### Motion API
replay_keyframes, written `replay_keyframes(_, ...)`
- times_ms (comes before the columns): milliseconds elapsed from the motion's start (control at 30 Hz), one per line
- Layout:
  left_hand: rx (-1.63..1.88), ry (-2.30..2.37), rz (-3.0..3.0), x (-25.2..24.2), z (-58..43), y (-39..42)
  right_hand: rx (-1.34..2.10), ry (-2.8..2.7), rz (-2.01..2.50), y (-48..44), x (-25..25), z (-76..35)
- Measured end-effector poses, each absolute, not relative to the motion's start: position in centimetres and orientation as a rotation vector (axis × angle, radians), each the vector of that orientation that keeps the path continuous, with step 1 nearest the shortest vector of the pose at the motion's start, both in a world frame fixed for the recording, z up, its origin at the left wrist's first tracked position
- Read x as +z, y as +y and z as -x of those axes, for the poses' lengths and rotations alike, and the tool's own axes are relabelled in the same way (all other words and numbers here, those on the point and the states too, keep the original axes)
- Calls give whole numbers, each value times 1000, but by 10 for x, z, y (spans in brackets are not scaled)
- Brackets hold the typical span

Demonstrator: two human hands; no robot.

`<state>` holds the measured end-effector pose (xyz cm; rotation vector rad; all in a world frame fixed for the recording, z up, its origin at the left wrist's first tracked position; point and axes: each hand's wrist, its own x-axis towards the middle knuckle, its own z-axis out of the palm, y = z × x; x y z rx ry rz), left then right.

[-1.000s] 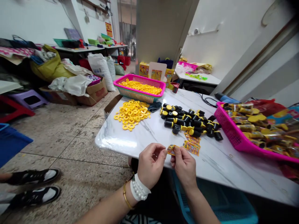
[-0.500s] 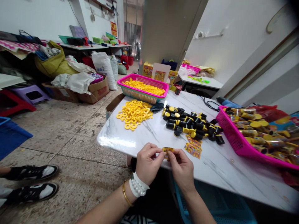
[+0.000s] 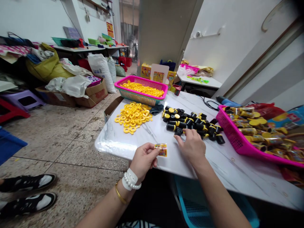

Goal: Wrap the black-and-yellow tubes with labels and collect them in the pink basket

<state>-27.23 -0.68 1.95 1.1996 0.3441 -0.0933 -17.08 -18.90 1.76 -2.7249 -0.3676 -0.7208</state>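
Note:
My left hand (image 3: 144, 160) pinches a small, shiny printed yellow label (image 3: 162, 150) between thumb and fingers, just above the table's near edge. Over the front of a pile of black cylinders with yellow ends (image 3: 190, 122) is my right hand (image 3: 193, 147), its thumb and fingers apart. The nearest piece, a black cap (image 3: 178, 131), lies just beyond its thumb and fingertips; whether they touch it I cannot tell. My right hand and forearm hide the spot where other printed labels lay.
Yellow rings (image 3: 133, 116) lie heaped at left on the marble-patterned table (image 3: 147, 134). Behind them stands a pink-rimmed basket (image 3: 142, 79) of yellow parts. A pink basket (image 3: 234, 137) of filled tubes is at right. Below the table edge is a blue crate (image 3: 190, 202).
My right hand has let go of the label and moved forward and right to the black pieces. My left hand keeps the label, now flatter, and has shifted slightly left.

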Motion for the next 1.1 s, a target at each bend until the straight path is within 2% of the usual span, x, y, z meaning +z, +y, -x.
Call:
replay_keyframes(67, -131, 361, -1110, 21, 272, -6, -748, -394, 2853, -186, 14, 160)
replay_keyframes(167, -188, 341, -1040, 22, 273, -3, -706, -633, 2802, -179, 9, 159)
replay_keyframes(400, -157, 405, -933, 24, 269, 14, -264, -1008, 2485, -182, 3, 156)
replay_keyframes(567, -98, 432, -902, 27, 263, 21, -131, -901, 2352, -190, 5, 159)
replay_keyframes(767, -92, 403, -919, 27, 260, 15, 121, -598, 1755, -188, 24, 197)
replay_keyframes(1100, -118, 399, -811, 24, 258, 4, -99, -668, 2026, -191, 37, 209)
